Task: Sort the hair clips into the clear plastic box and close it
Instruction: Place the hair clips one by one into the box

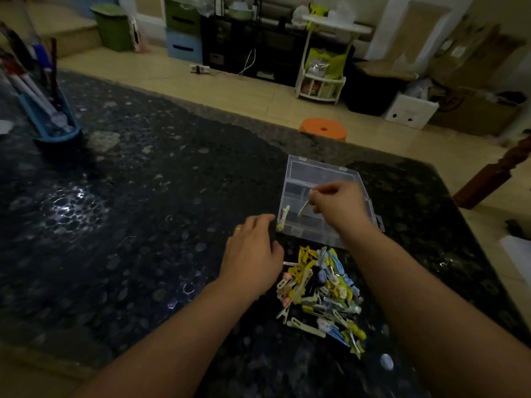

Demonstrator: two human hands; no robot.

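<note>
A clear plastic box (321, 170) lies open on the dark stone table, its lid tilted back. My right hand (337, 202) hovers over the box's compartments and pinches a pale hair clip (303, 208) that points down into the box. Another pale clip (283, 218) lies in the box's left compartment. My left hand (253, 254), with a ring on it, rests on the table by the box's near left corner, fingers curled, holding nothing I can see. A heap of yellow, blue and white hair clips (321, 291) lies just in front of the box, between my forearms.
A blue holder with pens (54, 122) stands at the table's far left. One loose pale blue piece (386, 361) lies near the heap. The table's far edge runs behind the box; beyond it sit an orange stool (323, 129) and a white rack (321, 84).
</note>
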